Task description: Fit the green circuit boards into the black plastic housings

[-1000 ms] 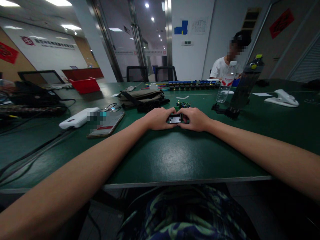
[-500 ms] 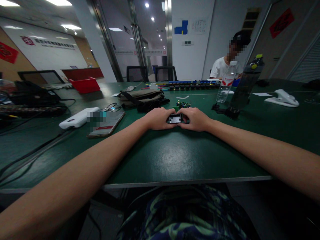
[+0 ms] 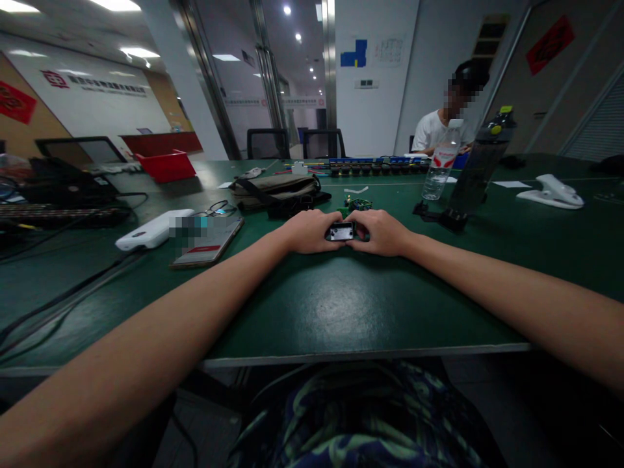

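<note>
A small black rectangular case (image 3: 342,232) with a pale, silvery inside is pinched between my two hands, low over the green table (image 3: 336,305). My left hand (image 3: 311,232) closes on its left end with thumb and fingers. On the opposite end, my right hand (image 3: 383,233) grips it in the same way, and the fingertips of both hands nearly meet. Just behind the hands lie green circuit boards (image 3: 359,203), partly hidden by my fingers. What the case holds inside is too small to make out.
A grey-brown bag (image 3: 273,190) lies behind my left hand. Left of it are a phone (image 3: 209,244), a white power bank (image 3: 153,229) and cables. A water bottle (image 3: 441,162) and a dark bottle (image 3: 480,169) stand at right. Across the table sits a person (image 3: 431,133).
</note>
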